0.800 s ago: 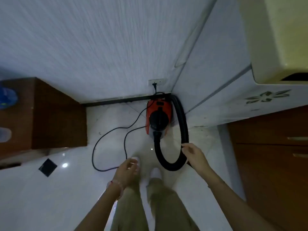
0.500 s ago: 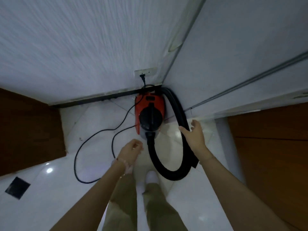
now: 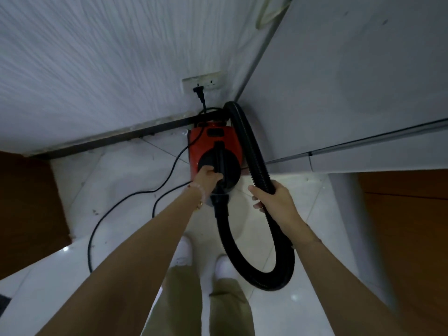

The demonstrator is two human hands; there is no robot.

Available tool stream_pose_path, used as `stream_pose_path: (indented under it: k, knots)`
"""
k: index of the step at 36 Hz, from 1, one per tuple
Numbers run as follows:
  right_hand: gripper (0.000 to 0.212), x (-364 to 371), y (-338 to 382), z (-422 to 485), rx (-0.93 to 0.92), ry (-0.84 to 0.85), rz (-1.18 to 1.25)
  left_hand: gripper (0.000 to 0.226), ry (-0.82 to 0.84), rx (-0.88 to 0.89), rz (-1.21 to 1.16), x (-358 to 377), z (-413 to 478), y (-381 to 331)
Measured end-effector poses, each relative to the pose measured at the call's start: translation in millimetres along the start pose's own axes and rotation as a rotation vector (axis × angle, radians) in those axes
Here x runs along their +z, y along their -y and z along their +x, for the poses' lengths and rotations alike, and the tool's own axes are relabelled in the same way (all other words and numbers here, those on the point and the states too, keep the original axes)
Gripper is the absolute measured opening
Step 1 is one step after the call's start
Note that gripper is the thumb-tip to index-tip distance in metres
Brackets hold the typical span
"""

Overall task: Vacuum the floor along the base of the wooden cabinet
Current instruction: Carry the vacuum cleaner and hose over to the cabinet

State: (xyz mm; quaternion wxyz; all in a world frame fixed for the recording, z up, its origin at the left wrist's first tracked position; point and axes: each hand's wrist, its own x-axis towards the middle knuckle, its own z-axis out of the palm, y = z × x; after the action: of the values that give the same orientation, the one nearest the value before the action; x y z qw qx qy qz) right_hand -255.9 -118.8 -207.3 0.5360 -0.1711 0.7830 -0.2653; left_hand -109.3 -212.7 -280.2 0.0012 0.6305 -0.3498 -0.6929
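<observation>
White glossy floor tiles (image 3: 126, 229), corner walls (image 3: 97, 69).

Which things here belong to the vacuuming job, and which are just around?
Job: vacuum, hose, cord, plug, cabinet, left hand on the vacuum handle, right hand on the hose.
Around: outlet, baseboard.

The vacuum (image 3: 214, 151) sits on the floor (image 3: 126, 190) in the far corner, below the wall socket (image 3: 204, 81); its hose (image 3: 257, 238) loops near and right; wooden cabinet (image 3: 409, 238) at right.
</observation>
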Motion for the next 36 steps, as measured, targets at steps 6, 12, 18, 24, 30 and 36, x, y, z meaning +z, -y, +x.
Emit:
stream_pose_path:
  k: [6, 12, 18, 24, 30, 36]
  knots:
    - [0.02, 8.9, -12.5, 4.7, 0.033, -0.022, 0.042, 0.054, 0.031, -0.075, 0.0, 13.8, 31.7, 3.2]
    - [0.017, 9.2, -23.8, 6.6, 0.046, -0.042, 0.078, 0.014, 0.023, -0.125, -0.289, 23.4, 59.9, 6.7]
    - [0.017, 1.9, -24.0, -4.1, 0.068, -0.058, 0.092, 0.018, -0.011, -0.103, -0.359, 24.6, 59.8, 14.5]
    - [0.017, 1.1, -21.4, -41.8, 0.085, -0.032, 0.112, 0.03, -0.04, -0.092, -0.258, 7.6, 18.5, 39.6]
    - [0.014, -7.6, 1.2, -98.9, 0.098, -0.007, 0.141, 0.011, -0.057, -0.12, -0.173, -10.0, -59.9, 61.9]
    - [0.014, -35.3, 44.4, -164.2, 0.046, 0.125, 0.004, 0.009, -0.178, -0.127, -0.196, -27.6, -158.8, 77.3]
